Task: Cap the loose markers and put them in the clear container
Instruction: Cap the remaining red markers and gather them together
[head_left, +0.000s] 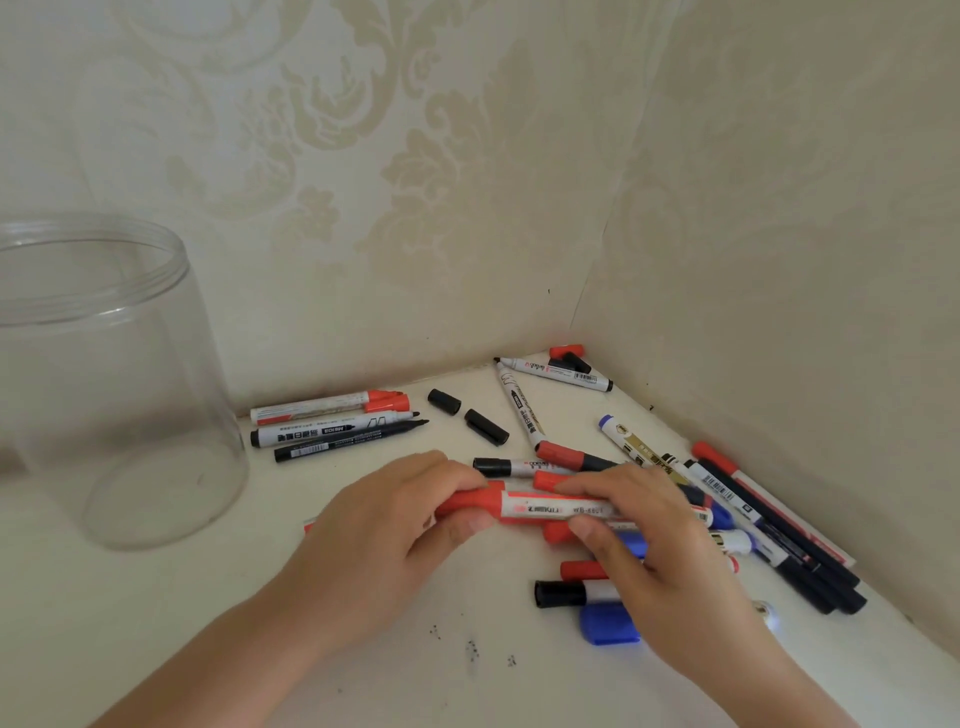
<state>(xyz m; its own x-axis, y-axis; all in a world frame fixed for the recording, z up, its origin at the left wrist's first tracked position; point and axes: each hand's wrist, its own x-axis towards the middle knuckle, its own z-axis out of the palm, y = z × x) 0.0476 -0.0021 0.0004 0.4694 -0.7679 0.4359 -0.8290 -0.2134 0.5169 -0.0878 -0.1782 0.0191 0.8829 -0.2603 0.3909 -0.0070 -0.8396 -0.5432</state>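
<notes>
Both hands hold one red marker (550, 510) level above the white surface. My left hand (384, 540) grips its red cap end, thumb underneath. My right hand (649, 545) grips the white barrel. The clear container (104, 374) stands upright and empty at the far left. Three markers (332, 423) lie side by side near the back wall, two of them uncapped. Two loose black caps (470, 415) lie to their right. A blue cap (608, 623) lies under my right wrist.
Several more markers (753, 519), red, blue and black, lie piled at the right by the side wall. Two more markers and caps (561, 371) sit in the corner. Wallpapered walls close the back and right. Dark specks mark the surface near the front.
</notes>
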